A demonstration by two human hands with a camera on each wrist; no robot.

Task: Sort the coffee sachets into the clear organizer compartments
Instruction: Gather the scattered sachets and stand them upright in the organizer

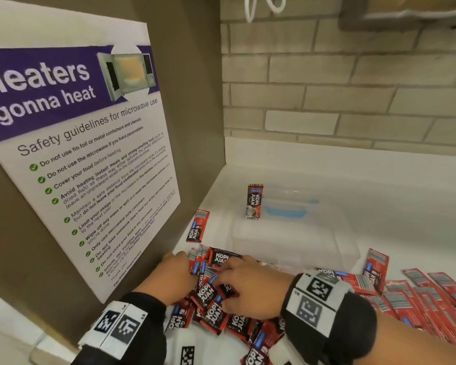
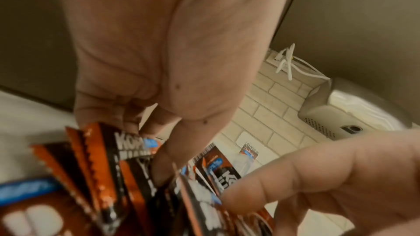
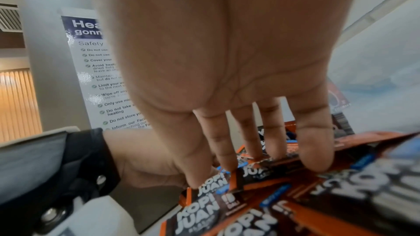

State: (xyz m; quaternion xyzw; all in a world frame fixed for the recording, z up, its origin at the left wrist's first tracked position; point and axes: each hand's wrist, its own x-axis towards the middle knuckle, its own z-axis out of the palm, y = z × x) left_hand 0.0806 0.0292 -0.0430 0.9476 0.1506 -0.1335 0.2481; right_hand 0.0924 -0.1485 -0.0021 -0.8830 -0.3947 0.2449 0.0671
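My left hand (image 1: 178, 276) curls its fingers round a small bunch of short sachets (image 1: 211, 299) at the left edge of the pile, while my right hand (image 1: 250, 283) lies over them with straight fingers pressing down, gripping nothing. The clear organizer (image 1: 295, 241) sits just beyond my knuckles, slightly to the right, so my right hand is nearer to it. One sachet (image 1: 253, 202) already stands upright in its far left compartment. Long red sticks (image 1: 432, 299) fan out to my right.
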